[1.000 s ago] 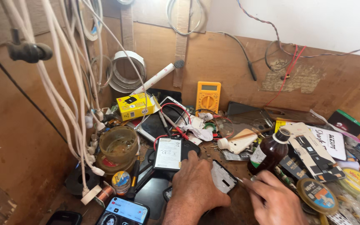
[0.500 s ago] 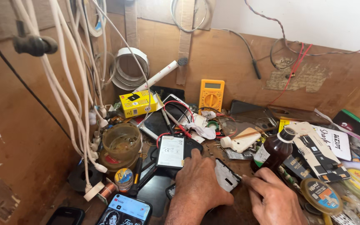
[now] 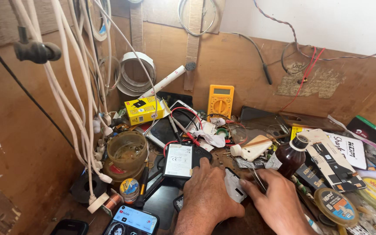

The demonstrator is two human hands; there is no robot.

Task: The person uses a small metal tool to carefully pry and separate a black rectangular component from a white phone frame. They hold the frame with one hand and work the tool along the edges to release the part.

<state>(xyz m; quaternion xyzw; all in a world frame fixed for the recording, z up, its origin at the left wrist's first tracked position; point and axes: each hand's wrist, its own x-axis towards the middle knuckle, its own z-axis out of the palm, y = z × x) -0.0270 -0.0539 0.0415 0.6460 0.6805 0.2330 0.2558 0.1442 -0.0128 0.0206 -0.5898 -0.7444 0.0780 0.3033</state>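
Your right hand (image 3: 279, 198): fingers pinched together on thin metal tweezers (image 3: 256, 179), tips down at white phone part (image 3: 235, 186). Your left hand (image 3: 206, 191): fingers together, flat, pressing part down, just left of tweezers. Part lies just right of battery (image 3: 178, 160), in front of brown bottle (image 3: 289, 157). Part looks thin, light, stiff, easy to crack or scratch. Hold it by edges, not middle. Tweezers slip easy, so squeeze soft.

Left hand (image 3: 207, 191) lies flat on bench, right hand (image 3: 279, 200) just right of it, small board (image 3: 236, 185) between them. Battery (image 3: 178, 159) just left-behind left hand. Jar (image 3: 127, 152) further left. Bottle (image 3: 290, 156) behind right hand. Multimeter (image 3: 220, 101) against back wall. Phone (image 3: 131, 220) at front edge.
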